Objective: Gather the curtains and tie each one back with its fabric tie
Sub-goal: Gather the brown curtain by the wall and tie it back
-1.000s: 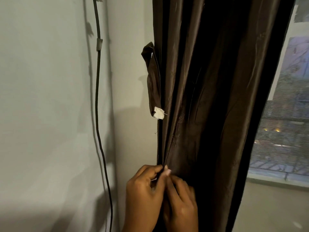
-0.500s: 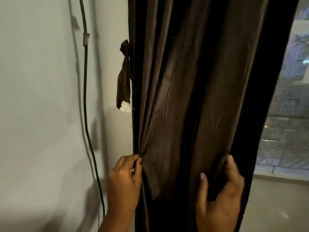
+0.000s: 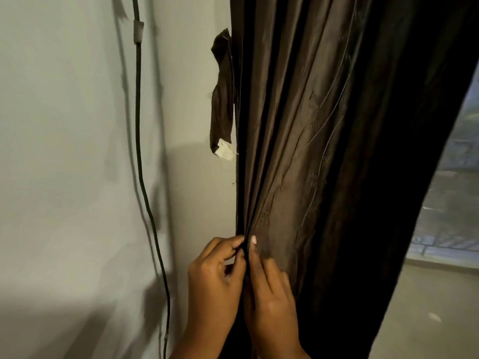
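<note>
Brown, satiny curtain (image 3: 324, 151) hangs in deep folds directly above and to the right of both hands, its left edge bunched where they meet. The left hand (image 3: 215, 286) is closed in a pinch on that edge, thumb and fingers pressing the gathered pleats, while the right hand (image 3: 272, 301) lies against the cloth just beside it, fingers curled around the same bundle and one fingertip raised. Well above the left hand, the fabric tie (image 3: 223, 99) dangles loose beside the curtain edge, a pale tab at its lower end, not yet wrapped round anything. Left of the hands a dark cable (image 3: 138, 125) runs down the wall (image 3: 64, 151). The gather looks only partly made, since much cloth to the right hangs free. Slick fabric could slide out of so small a pinch once one hand lets go to reach up for the tie, and the pleats would fall open.
</note>
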